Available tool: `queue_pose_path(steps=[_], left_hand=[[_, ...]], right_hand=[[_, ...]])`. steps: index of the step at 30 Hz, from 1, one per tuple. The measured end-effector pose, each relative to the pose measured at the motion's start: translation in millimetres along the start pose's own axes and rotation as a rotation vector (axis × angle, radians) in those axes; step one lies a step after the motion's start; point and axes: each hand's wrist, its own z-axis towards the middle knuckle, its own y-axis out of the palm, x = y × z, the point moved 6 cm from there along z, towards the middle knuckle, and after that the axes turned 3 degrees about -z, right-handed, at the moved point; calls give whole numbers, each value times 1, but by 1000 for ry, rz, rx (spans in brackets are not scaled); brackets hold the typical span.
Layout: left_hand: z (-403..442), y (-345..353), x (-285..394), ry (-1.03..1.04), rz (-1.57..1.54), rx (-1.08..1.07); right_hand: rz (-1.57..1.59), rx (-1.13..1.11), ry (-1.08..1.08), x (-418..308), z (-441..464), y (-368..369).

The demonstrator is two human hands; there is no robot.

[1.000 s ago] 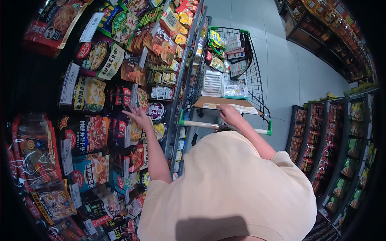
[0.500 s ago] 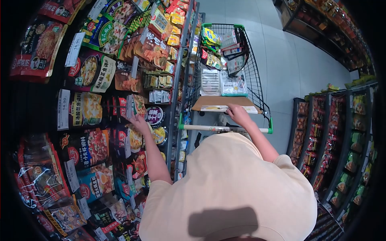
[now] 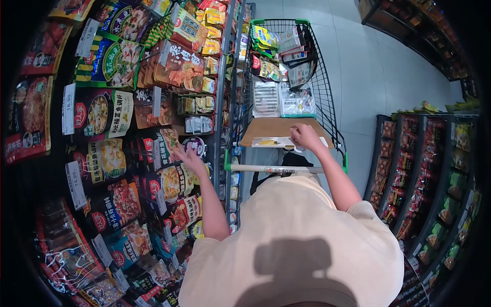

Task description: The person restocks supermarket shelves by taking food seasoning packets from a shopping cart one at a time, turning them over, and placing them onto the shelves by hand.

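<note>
My left hand [image 3: 190,159] is open, its fingers stretched toward the shelf at a seasoning packet [image 3: 167,145] with a food picture. Whether the fingertips touch the packet I cannot tell. Just behind the hand sits a round purple-lidded tub [image 3: 194,145]. My right hand [image 3: 305,137] is closed, fingers curled, over the brown panel [image 3: 266,129] at the near end of a shopping cart [image 3: 327,102]. What those fingers hold, if anything, is hidden. A white printed strip [image 3: 268,142] runs along the panel's near edge, beyond the cart handle [image 3: 276,169].
Inside the cart lie several bags, among them a yellow-green bag [image 3: 265,38] and a white pack [image 3: 299,101]. Packed shelves with price tags [image 3: 76,184] line the left side. More racks [image 3: 404,174] stand on the right, across the grey tiled floor [image 3: 353,66].
My left hand has drawn back slightly from the packet, which was tilted up at the fingers and now leans back among the others. My right hand has shifted slightly on the panel.
</note>
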Motion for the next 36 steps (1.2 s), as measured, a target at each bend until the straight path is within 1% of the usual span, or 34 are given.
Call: queue_pose_path(steps=[1, 3, 4, 5, 7, 8, 9, 10, 11, 12, 13, 14, 15, 16, 17, 19, 20, 22, 23, 25, 27, 29, 30, 31, 34, 35, 36], left_hand=[[-14, 14, -20, -41, -17, -98], [-53, 63, -17, -189, 76, -312], [-71, 85, -12, -227, 157, -416], [-83, 104, -10, -264, 236, -521], [-91, 134, 5, 119, 582, -739], [-94, 141, 8, 152, 688, -725], [-92, 144, 5, 145, 688, -729], [-88, 141, -3, 40, 725, -704], [-87, 139, -13, -65, 760, -677], [-87, 140, -8, -12, 716, -588], [-88, 142, -9, -21, 717, -589], [-88, 142, -9, -3, 735, -592], [-88, 143, -7, 17, 754, -594], [-88, 143, -7, 5, 769, -594], [-87, 142, -7, -2, 774, -586], [-88, 140, -9, -19, 825, -621], [-88, 140, -9, -27, 829, -608], [-90, 141, -6, -6, 783, -617], [-89, 138, -6, -16, 794, -578], [-90, 141, -3, 24, 770, -570], [-89, 139, -2, 32, 779, -528], [-90, 140, -1, 69, 756, -541], [-90, 138, -2, 68, 762, -518], [-91, 138, -5, 57, 738, -526], [-93, 138, -3, 48, 689, -534], [-94, 138, -1, 44, 666, -544], [-94, 137, 0, 47, 662, -530]], right_hand=[[5, -6, 9, 5, 11, -3], [55, 57, 80, 19, 34, -15], [96, 110, 91, 35, 50, -16], [98, 107, 102, 49, 66, -18], [310, 133, 326, 87, 96, -20], [309, 131, 333, 100, 113, -22], [424, 192, 418, 120, 128, -22], [539, 252, 504, 135, 141, -26], [535, 249, 510, 144, 156, -30], [467, 287, 531, 152, 170, -38], [397, 324, 550, 164, 183, -45], [392, 318, 555, 175, 198, -50], [191, 345, 546, 192, 214, -58], [-10, 369, 527, 191, 224, -65], [-12, 359, 524, 193, 232, -66], [-164, 417, 566, 178, 238, -84], [-176, 444, 601, 172, 243, -87], [-210, 448, 546, 176, 256, -84], [-233, 463, 501, 178, 265, -81], [-301, 458, 480, 182, 276, -76], [-225, 429, 499, 183, 278, -69], [-243, 451, 388, 167, 274, -67], [-99, 457, 347, 149, 265, -67], [-98, 449, 330, 143, 262, -64], [-51, 501, 166, 115, 247, -64], [-53, 498, 151, 103, 239, -63], [28, 495, 120, 89, 230, -63]])
